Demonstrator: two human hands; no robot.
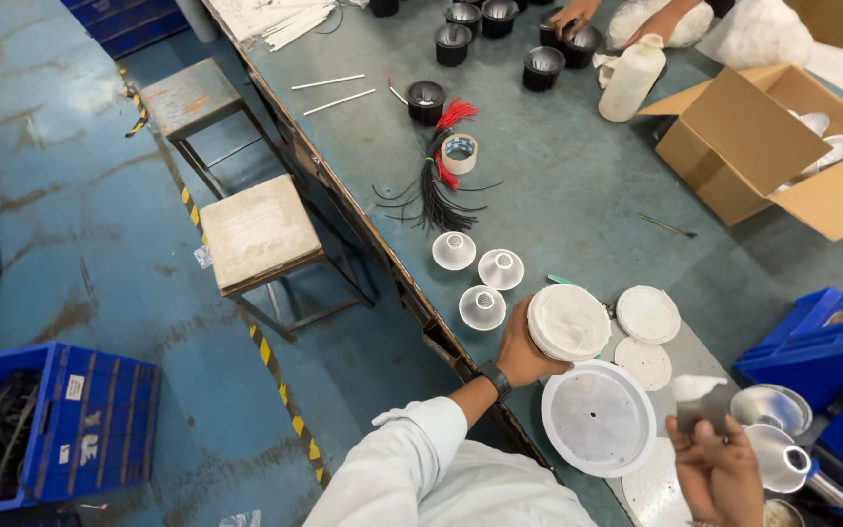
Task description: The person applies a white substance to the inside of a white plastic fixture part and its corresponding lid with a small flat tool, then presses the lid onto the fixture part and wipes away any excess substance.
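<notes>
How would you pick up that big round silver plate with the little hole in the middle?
Probably by its raised rim. The big round plate lies flat on the table, so there's nothing to grab from above. Its near edge, toward the person, looks freest; hooking fingertips under the rim there seems best, since smaller white discs crowd the far side.

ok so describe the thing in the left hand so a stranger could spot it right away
Start at the long grey-green workbench and follow its near edge to the big round metal disc. Just above it, the left hand grips a round white cup-shaped part. Unlike the three small clear cones on its left, it is held tilted off the bench and looks opaque white.
</notes>
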